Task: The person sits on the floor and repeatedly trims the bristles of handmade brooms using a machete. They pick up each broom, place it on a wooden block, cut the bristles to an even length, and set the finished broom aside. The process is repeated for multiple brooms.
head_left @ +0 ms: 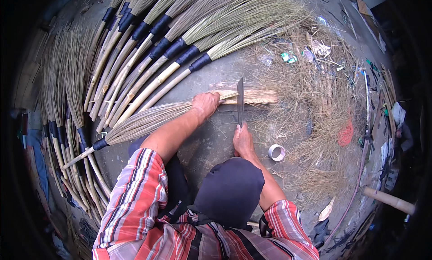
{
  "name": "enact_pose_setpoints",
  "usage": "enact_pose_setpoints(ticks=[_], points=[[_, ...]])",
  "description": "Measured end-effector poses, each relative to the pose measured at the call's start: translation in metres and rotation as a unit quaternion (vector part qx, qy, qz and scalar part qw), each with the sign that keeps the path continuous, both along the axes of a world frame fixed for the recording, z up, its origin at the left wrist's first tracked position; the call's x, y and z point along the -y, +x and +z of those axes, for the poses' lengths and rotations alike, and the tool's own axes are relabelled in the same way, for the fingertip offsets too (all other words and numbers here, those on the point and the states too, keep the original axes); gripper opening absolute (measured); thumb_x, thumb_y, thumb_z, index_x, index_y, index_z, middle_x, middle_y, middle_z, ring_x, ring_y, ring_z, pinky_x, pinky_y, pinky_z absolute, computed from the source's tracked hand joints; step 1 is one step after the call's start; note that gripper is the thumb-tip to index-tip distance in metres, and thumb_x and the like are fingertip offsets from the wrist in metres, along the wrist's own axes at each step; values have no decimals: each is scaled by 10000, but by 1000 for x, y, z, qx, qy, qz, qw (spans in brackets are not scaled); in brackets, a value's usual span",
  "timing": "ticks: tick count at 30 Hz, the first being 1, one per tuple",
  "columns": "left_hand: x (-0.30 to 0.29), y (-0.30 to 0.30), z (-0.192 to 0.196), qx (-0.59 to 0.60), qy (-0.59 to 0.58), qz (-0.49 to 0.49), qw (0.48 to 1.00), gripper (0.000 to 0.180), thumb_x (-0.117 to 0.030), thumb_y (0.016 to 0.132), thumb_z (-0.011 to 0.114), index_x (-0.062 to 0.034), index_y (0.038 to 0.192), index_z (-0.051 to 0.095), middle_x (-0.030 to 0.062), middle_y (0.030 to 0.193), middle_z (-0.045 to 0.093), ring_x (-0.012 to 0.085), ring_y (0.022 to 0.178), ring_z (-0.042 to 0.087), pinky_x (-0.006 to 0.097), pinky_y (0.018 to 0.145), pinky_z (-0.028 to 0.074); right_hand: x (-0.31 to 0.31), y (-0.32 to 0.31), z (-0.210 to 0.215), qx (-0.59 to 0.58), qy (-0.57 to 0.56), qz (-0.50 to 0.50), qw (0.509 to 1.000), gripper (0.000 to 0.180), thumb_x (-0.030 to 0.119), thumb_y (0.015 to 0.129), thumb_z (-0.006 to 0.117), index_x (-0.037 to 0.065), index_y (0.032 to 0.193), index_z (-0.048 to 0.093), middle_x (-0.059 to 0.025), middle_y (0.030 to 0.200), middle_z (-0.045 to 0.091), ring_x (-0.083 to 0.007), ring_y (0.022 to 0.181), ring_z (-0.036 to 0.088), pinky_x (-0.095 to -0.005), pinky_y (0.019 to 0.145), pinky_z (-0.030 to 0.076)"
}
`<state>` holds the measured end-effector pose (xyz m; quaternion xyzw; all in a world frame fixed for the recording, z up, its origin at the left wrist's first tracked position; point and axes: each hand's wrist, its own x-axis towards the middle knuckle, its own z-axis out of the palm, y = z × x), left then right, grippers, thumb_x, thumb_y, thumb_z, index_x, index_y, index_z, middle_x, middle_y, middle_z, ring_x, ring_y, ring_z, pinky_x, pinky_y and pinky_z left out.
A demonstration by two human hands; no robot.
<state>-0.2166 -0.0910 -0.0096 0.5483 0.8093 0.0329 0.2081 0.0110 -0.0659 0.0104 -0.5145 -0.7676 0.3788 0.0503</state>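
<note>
My left hand [206, 104] is closed around the bristles of a stick broom [150, 121], close to their tips. The broom slants down to the left, where a dark band joins the bristles to a pale wooden handle. In my right hand [243, 140] is a machete [240, 102], its long dark blade pointing away from me. The blade lies across the bristle ends just right of my left hand, over a wooden board [263, 96] on the ground. Whether the edge touches the board, I cannot tell.
Several finished-looking brooms [175, 48] lie fanned out at the far left, and more brooms [56, 129] stand along the left side. Loose bristle trimmings [310, 116] cover the ground at right. A tape roll [276, 152] sits near my right forearm. A bamboo pole [389, 200] juts in at right.
</note>
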Motion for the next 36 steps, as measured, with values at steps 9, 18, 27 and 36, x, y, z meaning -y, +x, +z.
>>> enact_pose_setpoints(ticks=[9,18,27,36], points=[[4,2,1,14,2,18,1000,488,-524,1049,502,-63,1049,662,235,906,746,430,865,739,526,751,581,5,1,9,-57,-1,-62,996,262,239,1083,467,-18,1075,521,-290,854,704,-518,855,684,-572,683,494],[4,1,0,2,23,16,1000,419,-461,1046,538,-62,1036,663,232,922,748,418,871,744,516,741,591,2,6,-5,-212,40,-120,969,260,265,1098,466,16,1059,531,-137,739,657,-215,553,655,-382,532,512],[1,0,2,5,-13,22,1000,426,-467,1050,526,-69,1094,671,205,947,765,396,904,758,508,771,602,1,-3,9,-45,-123,-127,983,312,272,1088,438,-21,1087,544,-340,866,683,-564,862,659,-629,726,495],[1,0,1,3,0,36,999,447,-492,1042,534,-72,1084,681,218,953,764,404,908,756,511,783,601,9,7,-3,-42,-77,-60,994,310,277,1074,479,-19,1115,561,-334,858,680,-557,856,659,-609,722,485]])
